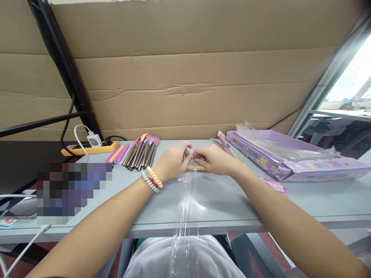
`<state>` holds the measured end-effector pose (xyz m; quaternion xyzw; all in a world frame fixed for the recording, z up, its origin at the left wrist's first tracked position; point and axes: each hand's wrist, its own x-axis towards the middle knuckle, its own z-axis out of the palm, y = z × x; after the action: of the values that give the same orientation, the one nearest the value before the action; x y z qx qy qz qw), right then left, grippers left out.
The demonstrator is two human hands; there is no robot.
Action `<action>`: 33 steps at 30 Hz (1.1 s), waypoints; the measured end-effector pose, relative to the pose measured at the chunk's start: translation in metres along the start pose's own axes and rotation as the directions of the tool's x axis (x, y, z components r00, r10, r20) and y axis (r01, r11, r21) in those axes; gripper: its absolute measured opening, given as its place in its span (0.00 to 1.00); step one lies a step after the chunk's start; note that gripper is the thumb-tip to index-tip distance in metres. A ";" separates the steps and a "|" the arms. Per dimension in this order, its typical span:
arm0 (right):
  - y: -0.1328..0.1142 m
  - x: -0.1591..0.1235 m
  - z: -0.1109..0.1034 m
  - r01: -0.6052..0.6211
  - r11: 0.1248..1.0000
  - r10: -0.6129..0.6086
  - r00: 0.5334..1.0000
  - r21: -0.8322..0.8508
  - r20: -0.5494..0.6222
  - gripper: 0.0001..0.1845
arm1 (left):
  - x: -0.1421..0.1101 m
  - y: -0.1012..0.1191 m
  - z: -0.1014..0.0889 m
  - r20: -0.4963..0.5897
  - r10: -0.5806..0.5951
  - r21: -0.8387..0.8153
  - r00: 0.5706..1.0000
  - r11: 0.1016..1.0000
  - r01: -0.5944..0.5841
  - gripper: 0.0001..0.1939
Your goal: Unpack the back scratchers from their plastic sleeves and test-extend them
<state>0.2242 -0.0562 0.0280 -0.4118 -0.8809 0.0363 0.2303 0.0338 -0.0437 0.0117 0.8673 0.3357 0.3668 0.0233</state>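
Observation:
My left hand (175, 159) and my right hand (216, 159) meet above the middle of the grey table, with the fingertips of both pinched together. Clear plastic film (187, 200) runs down from between them, over the table's front edge and onto the lap. Its upper end is hidden by the fingers. A thin yellow stick-like piece (197, 168) shows just below the fingertips, partly covered by both hands. On my left wrist are coiled bands (152, 179).
Left of my hands lie several dark metallic pens with colourful tops (142, 152) and several pastel sticks (118, 153). Behind them is a yellow power strip (107, 148) with a white charger (94, 139). An open purple box (261, 160) holding clear plastic stands right. Cardboard (188, 88) closes the back.

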 end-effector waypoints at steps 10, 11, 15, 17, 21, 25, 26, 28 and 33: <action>0.002 -0.001 0.001 -0.058 0.998 0.057 0.997 0.006 0.047 0.11 | 0.000 -0.001 0.001 0.053 0.044 -0.019 0.998 0.999 -0.043 0.17; 0.003 -0.001 0.002 -0.048 0.999 0.048 0.998 0.006 0.039 0.11 | 0.000 -0.001 0.000 0.052 0.043 -0.016 0.998 0.999 -0.043 0.17; 0.002 0.000 0.000 -0.034 0.999 0.034 0.999 0.013 0.012 0.11 | 0.001 0.000 -0.001 0.053 0.048 0.009 0.997 0.999 -0.048 0.12; 0.000 0.000 -0.002 -0.046 0.999 0.046 0.999 0.017 0.016 0.10 | 0.001 -0.001 0.000 0.049 0.056 0.009 0.997 0.998 -0.056 0.10; -0.001 0.000 -0.003 -0.071 0.997 0.070 0.997 0.028 0.030 0.10 | 0.001 -0.003 0.001 0.035 0.059 0.002 0.998 0.998 -0.060 0.13; 0.002 0.000 0.000 -0.060 0.998 0.060 0.998 0.026 0.021 0.09 | 0.002 -0.002 0.000 0.066 0.003 -0.017 0.998 1.000 -0.002 0.15; 0.003 0.001 0.001 -0.054 0.998 0.054 0.999 0.026 0.002 0.08 | 0.002 -0.001 -0.001 0.081 -0.023 -0.031 0.996 0.999 0.025 0.16; 0.004 0.001 0.002 -0.053 0.998 0.054 0.997 0.017 -0.057 0.07 | 0.003 -0.001 -0.001 0.128 -0.079 -0.071 0.989 0.994 0.089 0.19; 0.006 0.004 0.001 -0.142 0.990 0.141 0.958 0.012 -0.250 0.07 | 0.004 0.001 -0.001 0.252 -0.213 -0.238 0.944 0.932 0.274 0.19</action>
<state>0.2256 -0.0493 0.0266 -0.4756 -0.8133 -0.0021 0.3352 0.0362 -0.0418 0.0151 0.8428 0.3833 0.3041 0.2241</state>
